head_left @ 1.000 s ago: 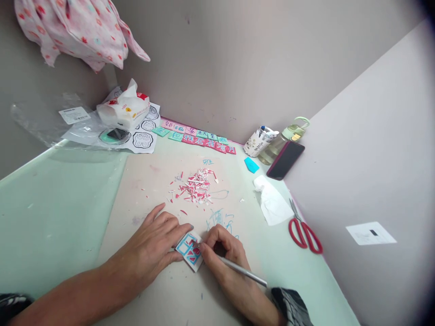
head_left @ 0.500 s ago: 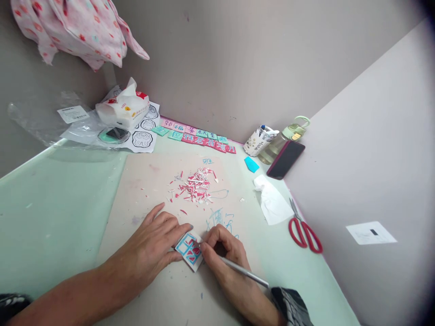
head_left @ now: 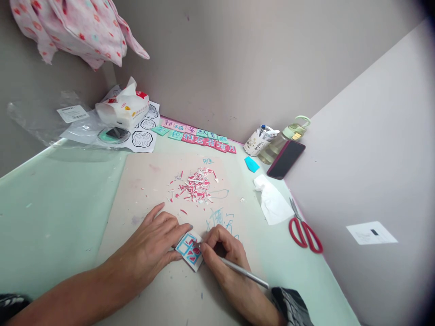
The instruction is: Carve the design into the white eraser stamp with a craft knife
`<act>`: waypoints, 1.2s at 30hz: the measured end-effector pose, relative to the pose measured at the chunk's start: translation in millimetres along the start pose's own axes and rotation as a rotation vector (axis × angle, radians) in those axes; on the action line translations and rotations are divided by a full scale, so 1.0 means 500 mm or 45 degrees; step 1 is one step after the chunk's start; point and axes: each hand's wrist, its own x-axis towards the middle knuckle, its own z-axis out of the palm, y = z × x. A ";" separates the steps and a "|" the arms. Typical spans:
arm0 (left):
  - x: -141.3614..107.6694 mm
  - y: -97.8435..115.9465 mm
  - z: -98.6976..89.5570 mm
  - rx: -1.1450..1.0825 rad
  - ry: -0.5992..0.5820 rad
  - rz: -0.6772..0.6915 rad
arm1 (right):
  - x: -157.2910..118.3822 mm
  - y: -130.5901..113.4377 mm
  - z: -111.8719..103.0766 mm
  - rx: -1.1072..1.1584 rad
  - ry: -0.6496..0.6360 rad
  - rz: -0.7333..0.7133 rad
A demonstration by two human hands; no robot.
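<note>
A small square tile [head_left: 186, 255], white with blue drawn lines and some red patches, lies on the board in front of me. My left hand [head_left: 162, 235] pinches its left corner between thumb and index finger, while the other fingers stretch over the board. In my right hand [head_left: 226, 256] is a slim silver craft knife [head_left: 245, 273], gripped like a pen. Its tip meets the tile's face near the red patches; the fingers partly hide the blade. Beyond both hands sits a heap of red and white shavings [head_left: 197, 186].
Under the work is a beige board [head_left: 132, 194] with blue pen marks. Behind it stand rows of lettered tiles [head_left: 210, 142] and a tissue pack [head_left: 124, 108]. Red-handled scissors [head_left: 306, 233], a crumpled tissue [head_left: 272, 201], a phone [head_left: 286, 160], a pen cup [head_left: 258, 141] and a bottle [head_left: 292, 132] are at the right.
</note>
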 end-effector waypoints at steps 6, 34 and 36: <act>0.001 0.000 -0.003 0.004 -0.010 0.007 | 0.001 0.001 0.002 -0.015 0.008 0.017; 0.005 0.003 -0.007 0.053 -0.046 0.016 | -0.002 0.001 -0.005 -0.015 -0.087 0.027; 0.006 0.004 -0.007 0.047 -0.038 -0.005 | -0.003 0.004 -0.005 -0.002 -0.098 0.017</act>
